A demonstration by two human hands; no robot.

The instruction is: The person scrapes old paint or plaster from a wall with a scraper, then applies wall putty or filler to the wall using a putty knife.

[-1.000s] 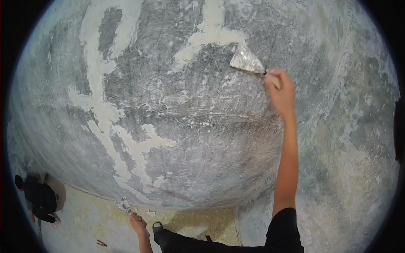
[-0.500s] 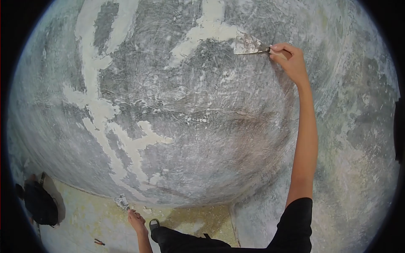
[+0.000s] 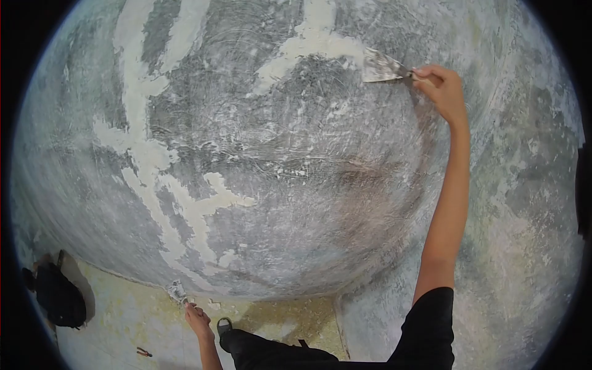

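My right hand is closed on the handle of a putty knife, raised high on the right. The wide blade, smeared with white, lies against the grey wall at the right end of a white filler streak. Low on the left, my left hand is closed round a second, smaller putty knife with white filler on its blade. That blade points up, near the wall's bottom edge. More filler streaks branch down the wall's left side.
A black backpack rests at the lower left. Pliers with orange handles lie on the stained floor. My shoe stands close to the wall's foot. At right, another patchy wall surface meets this one in a corner.
My right hand and its putty knife have moved to the right, and the filler streak now extends a little further that way. My left hand has barely moved.
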